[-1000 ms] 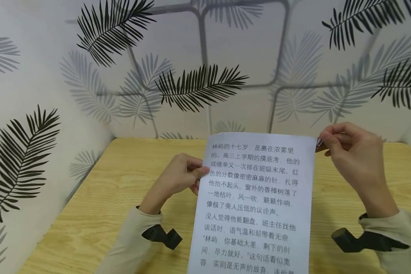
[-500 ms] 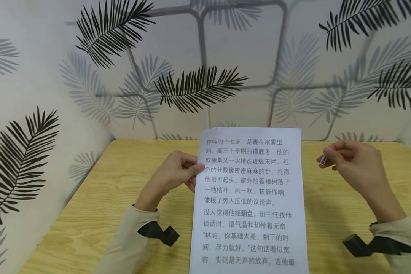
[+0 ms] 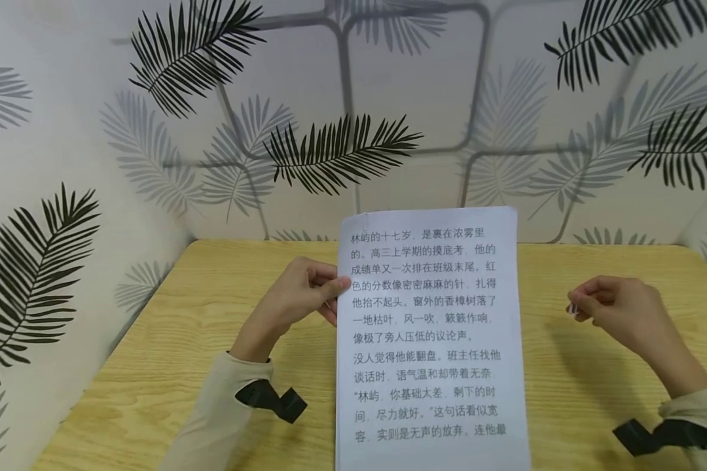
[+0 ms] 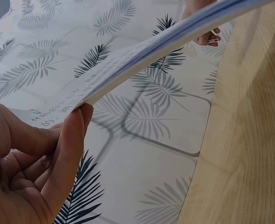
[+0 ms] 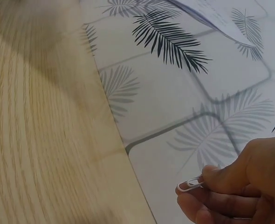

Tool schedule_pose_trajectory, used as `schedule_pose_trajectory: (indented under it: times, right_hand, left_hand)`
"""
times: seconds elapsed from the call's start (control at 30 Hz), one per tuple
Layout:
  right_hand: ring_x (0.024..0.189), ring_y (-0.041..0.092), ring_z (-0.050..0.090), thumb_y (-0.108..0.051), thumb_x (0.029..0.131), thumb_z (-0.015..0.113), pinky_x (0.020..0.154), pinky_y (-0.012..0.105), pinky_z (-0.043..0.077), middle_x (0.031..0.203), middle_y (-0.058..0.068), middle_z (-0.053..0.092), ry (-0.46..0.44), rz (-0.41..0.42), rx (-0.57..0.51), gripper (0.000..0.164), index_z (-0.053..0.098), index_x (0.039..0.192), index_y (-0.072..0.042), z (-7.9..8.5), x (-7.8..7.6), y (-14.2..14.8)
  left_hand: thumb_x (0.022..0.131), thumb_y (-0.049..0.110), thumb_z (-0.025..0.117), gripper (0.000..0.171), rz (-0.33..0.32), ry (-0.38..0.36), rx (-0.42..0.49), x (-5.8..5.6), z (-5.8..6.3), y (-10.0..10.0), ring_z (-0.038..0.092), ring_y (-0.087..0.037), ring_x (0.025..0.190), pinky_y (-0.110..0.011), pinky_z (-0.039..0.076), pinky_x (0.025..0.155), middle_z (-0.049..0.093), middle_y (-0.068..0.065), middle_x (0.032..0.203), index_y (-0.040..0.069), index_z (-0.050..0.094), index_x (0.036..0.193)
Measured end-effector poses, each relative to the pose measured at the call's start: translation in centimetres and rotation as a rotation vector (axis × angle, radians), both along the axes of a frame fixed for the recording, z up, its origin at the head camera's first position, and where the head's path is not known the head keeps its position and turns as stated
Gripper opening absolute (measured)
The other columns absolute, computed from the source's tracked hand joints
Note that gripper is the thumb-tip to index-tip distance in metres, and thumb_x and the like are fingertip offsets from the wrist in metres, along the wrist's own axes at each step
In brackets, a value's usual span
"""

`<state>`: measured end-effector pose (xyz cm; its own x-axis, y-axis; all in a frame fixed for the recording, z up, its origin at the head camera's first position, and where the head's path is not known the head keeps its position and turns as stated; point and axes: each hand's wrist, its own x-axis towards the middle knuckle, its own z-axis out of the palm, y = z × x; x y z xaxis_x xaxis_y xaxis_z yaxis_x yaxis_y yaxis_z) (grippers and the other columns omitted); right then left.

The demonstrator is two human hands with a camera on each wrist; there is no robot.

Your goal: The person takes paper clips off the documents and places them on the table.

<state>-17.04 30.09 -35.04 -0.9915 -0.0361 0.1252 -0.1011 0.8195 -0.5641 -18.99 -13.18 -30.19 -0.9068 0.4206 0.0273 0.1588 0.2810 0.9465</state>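
Note:
A stack of printed paper sheets (image 3: 427,340) stands raised in the middle of the head view, its text facing me. My left hand (image 3: 300,294) pinches the stack's left edge between thumb and fingers. In the left wrist view the paper stack (image 4: 142,63) shows edge-on, several sheets thick, with the left hand (image 4: 32,168) gripping its corner. To the right, apart from the paper, my right hand (image 3: 624,314) pinches a small white paper clip (image 3: 573,309). The right wrist view shows that paper clip (image 5: 191,184) poking out past the fingertips of the right hand (image 5: 240,186).
A wood-grain table (image 3: 171,347) lies under both hands. Behind it rises a pale wall (image 3: 412,85) with a leaf pattern. Black wrist cameras, one on the left (image 3: 273,400) and one on the right (image 3: 668,437), sit on the beige sleeves.
My right hand has moved away from the stack's upper right corner, down and to the right, with the paper clip. The paper stack has shifted slightly left and up, still in my left hand.

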Motion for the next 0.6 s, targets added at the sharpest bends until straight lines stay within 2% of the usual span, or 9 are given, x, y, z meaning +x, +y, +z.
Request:
schedule_pose_trajectory:
  times: [0.07,0.23,0.33,0.5,0.6]
  right_hand:
    - [0.065,0.012,0.065,-0.024,0.1,0.055,0.051,0.024,0.051,0.079,0.005,0.072,-0.034,0.026,0.015,0.028,0.067,0.098,0.002,-0.2,-0.1,0.4]
    - [0.068,0.017,0.067,-0.024,0.099,0.056,0.052,0.025,0.05,0.08,0.005,0.072,-0.08,0.07,0.049,0.029,0.068,0.098,0.002,-0.4,-0.5,0.6]
    - [0.068,0.018,0.066,-0.023,0.098,0.058,0.052,0.026,0.05,0.079,0.005,0.071,-0.076,0.071,0.061,0.027,0.068,0.096,0.002,-0.3,-0.6,0.7]
    - [0.068,0.018,0.063,-0.025,0.098,0.059,0.053,0.029,0.049,0.078,0.004,0.069,-0.14,0.057,0.075,0.029,0.068,0.097,0.002,-0.4,-0.4,1.2]
    - [0.067,0.018,0.062,-0.028,0.098,0.058,0.055,0.031,0.05,0.077,0.004,0.068,-0.177,0.063,0.072,0.033,0.068,0.099,0.004,-1.0,-0.5,1.3]
  left_hand:
    - [0.096,0.0,0.055,0.017,0.0,0.002,0.011,0.1,-0.1,0.0,0.064,-0.019,0.056,-0.048,0.06,0.06,0.069,-0.018,0.078,-0.013,0.066,0.098]
    - [0.097,0.0,0.055,0.017,0.011,0.005,0.031,0.3,0.1,-0.1,0.064,-0.019,0.056,-0.04,0.06,0.057,0.069,-0.018,0.079,-0.014,0.065,0.099]
    - [0.096,0.0,0.055,0.018,0.006,0.02,0.042,0.3,0.4,0.0,0.064,-0.018,0.056,-0.037,0.06,0.056,0.069,-0.018,0.078,-0.014,0.065,0.098]
    - [0.096,0.001,0.055,0.018,-0.015,0.025,0.057,0.2,0.6,0.4,0.065,-0.019,0.056,-0.037,0.06,0.055,0.069,-0.019,0.079,-0.015,0.065,0.098]
    - [0.097,0.001,0.055,0.018,-0.017,0.032,0.06,0.3,0.5,0.3,0.065,-0.021,0.057,-0.038,0.06,0.056,0.07,-0.019,0.081,-0.014,0.066,0.099]
